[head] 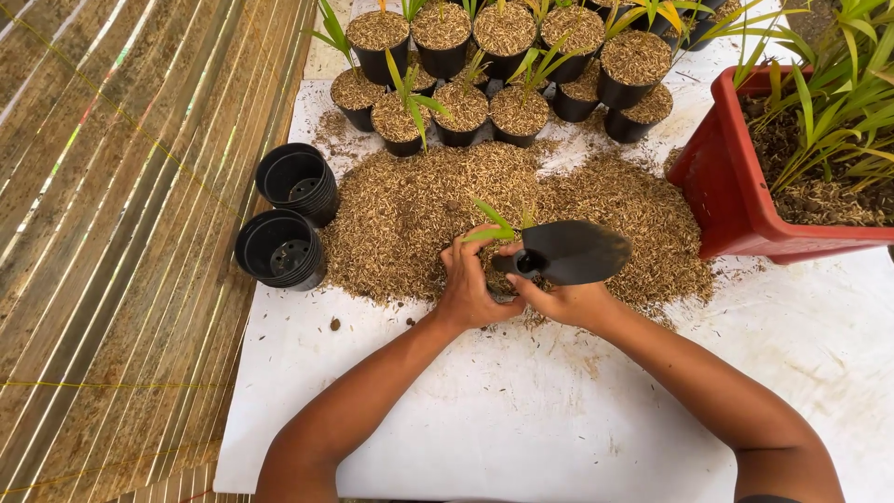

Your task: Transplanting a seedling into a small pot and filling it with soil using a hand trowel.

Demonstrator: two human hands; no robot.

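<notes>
My left hand (pixel 468 279) is wrapped around a small black pot (pixel 500 293), mostly hidden by my fingers, with a green seedling (pixel 494 224) sticking up from it. My right hand (pixel 562 300) grips the handle of a black trowel (pixel 575 251), whose blade lies flat just right of the seedling. Both hands rest at the near edge of a wide heap of brown husk (pixel 419 210) spread on a white sheet (pixel 503 419).
Two stacks of empty black pots (pixel 289 210) lie on their sides at the left of the heap. Several filled pots with seedlings (pixel 503 65) stand in rows at the back. A red planter (pixel 736 186) full of green plants sits at the right. Bamboo slats (pixel 112 251) lie left.
</notes>
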